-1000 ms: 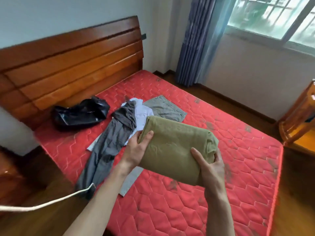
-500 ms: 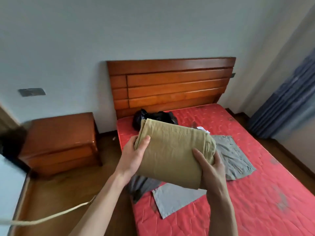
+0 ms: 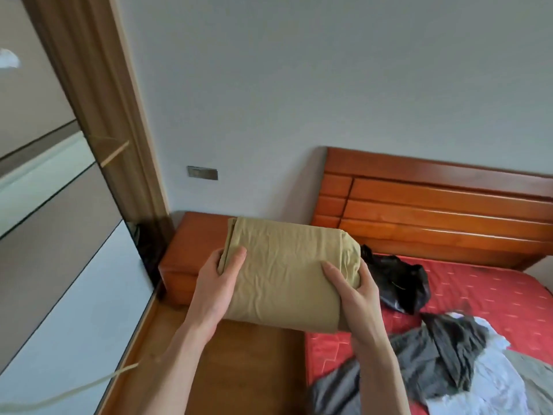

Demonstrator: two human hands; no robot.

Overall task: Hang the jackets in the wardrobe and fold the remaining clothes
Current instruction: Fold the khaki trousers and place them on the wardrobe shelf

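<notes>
Between my 2 hands, up in front of my chest, sits the folded olive garment (image 3: pixel 284 274), held level over the wooden floor (image 3: pixel 248 366) w/ the bedside cabinet (image 3: pixel 191 247) just behind it. My left hand (image 3: pixel 215 290) grips its left edge, thumb on top, fingers curled under. My right hand (image 3: pixel 356 298) grips the right edge the same way, thumb on the top face. To my right, on the red mattress (image 3: pixel 484 292), lie a black jacket (image 3: pixel 398 283), a dark grey garment (image 3: pixel 434 354) and a white one (image 3: pixel 493 381), loose and unfolded. At left stands the wardrobe (image 3: pixel 59 223) w/ its sliding panels.
</notes>
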